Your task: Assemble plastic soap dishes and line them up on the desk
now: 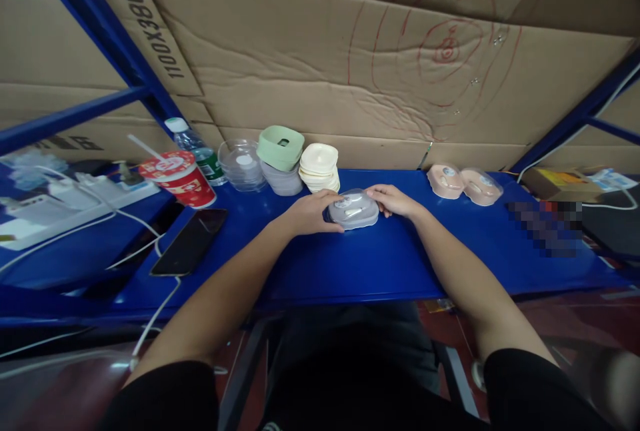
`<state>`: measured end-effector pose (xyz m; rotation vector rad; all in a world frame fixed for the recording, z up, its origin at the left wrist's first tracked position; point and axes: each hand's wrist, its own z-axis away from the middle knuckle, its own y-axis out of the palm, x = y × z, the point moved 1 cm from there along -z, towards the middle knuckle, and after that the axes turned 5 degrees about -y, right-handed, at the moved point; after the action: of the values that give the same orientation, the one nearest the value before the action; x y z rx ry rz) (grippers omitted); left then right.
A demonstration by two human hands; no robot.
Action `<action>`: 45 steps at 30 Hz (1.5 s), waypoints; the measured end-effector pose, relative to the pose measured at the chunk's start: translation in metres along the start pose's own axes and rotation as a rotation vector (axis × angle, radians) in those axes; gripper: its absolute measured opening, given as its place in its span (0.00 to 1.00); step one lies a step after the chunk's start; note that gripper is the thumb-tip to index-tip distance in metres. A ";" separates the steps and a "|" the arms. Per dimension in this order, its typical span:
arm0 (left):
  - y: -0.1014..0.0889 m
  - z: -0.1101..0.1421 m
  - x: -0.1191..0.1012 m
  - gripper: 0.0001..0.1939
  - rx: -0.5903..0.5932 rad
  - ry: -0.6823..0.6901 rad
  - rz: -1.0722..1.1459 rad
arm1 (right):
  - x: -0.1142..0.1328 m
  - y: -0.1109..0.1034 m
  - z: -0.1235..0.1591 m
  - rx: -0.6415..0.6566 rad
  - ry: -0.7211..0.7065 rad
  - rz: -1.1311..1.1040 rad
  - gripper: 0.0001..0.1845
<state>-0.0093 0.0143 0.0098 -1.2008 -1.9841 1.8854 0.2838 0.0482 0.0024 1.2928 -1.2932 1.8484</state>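
Observation:
A small grey plastic container with a clear lid (pixel 356 216) sits on the blue table in front of me, a small white piece showing through the lid. My left hand (pixel 316 213) is closed around its left side, thumb near the front. At its upper right edge, my right hand (pixel 393 201) grips with curled fingers. Just behind are a stack of cream containers (pixel 320 167), a green container (pixel 281 149) on top of stacked grey ones (pixel 281 179), and a stack of clear lids (pixel 243 167).
Two pink lidded containers (pixel 445 181) lie at the right rear of the blue table (pixel 350 271). On the left are a red paper cup with a straw (pixel 183 181), a water bottle (pixel 200 151), a phone (pixel 190 242) and a power strip (pixel 75 211). Cardboard (pixel 300 51) walls the back.

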 end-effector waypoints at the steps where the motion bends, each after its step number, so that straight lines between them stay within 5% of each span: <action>1: 0.001 0.000 0.000 0.42 -0.015 0.005 -0.011 | 0.000 0.001 0.000 0.001 0.004 0.006 0.16; 6: 0.003 0.000 -0.004 0.38 -0.111 0.040 -0.046 | 0.001 0.003 0.000 0.035 -0.019 0.044 0.18; 18: 0.007 -0.002 0.020 0.47 -0.036 0.036 0.124 | -0.001 0.002 -0.001 0.096 -0.055 0.094 0.25; 27: 0.016 -0.010 0.019 0.45 0.011 -0.094 0.105 | -0.004 0.008 -0.002 -0.051 -0.097 0.135 0.27; 36: 0.005 -0.006 0.027 0.47 0.090 -0.048 0.142 | -0.004 0.014 -0.002 -0.103 -0.206 0.265 0.29; 45: 0.012 -0.008 0.022 0.46 0.021 -0.079 0.044 | -0.004 0.010 -0.002 -0.174 -0.254 0.409 0.29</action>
<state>-0.0137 0.0329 -0.0085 -1.1915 -1.9871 1.9992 0.2763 0.0466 -0.0056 1.2694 -1.9293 1.8177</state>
